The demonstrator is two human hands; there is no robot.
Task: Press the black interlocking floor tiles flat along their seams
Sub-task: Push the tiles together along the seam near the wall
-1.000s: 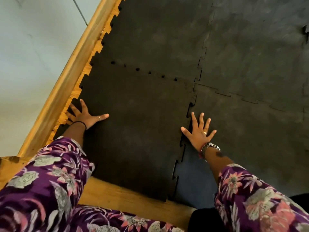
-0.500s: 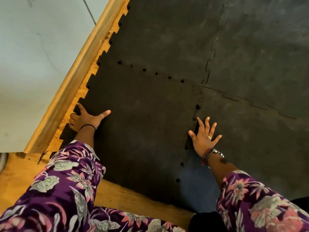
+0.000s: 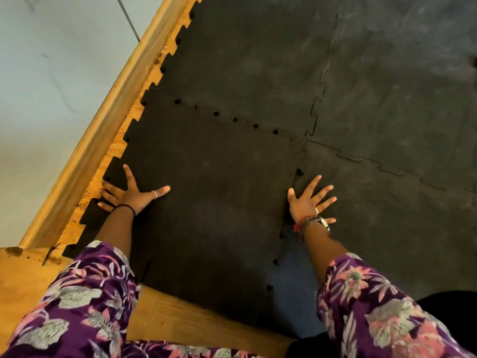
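Note:
Black interlocking floor tiles cover the floor. The nearest tile (image 3: pixel 211 202) lies between my hands, its toothed edges meeting a far tile (image 3: pixel 245 60) and a right tile (image 3: pixel 387 228). My left hand (image 3: pixel 131 193) lies flat on the nearest tile's left toothed edge, fingers spread, some fingers over the edge. My right hand (image 3: pixel 308 201) presses flat, fingers apart, on the seam (image 3: pixel 281 236) between the nearest and right tiles. Small gaps show along that seam and along the far seam (image 3: pixel 227 116).
A wooden skirting board (image 3: pixel 108 125) runs diagonally along the pale wall (image 3: pixel 51 86) at left. Bare wooden floor (image 3: pixel 185 321) shows below the nearest tile. More joined tiles (image 3: pixel 400 73) stretch to the upper right. My purple flowered sleeves fill the bottom corners.
The view has shifted so the tiles sit lower and farther right. My right hand spread wider on the seam, which looks more closed. My left hand stays on the left edge.

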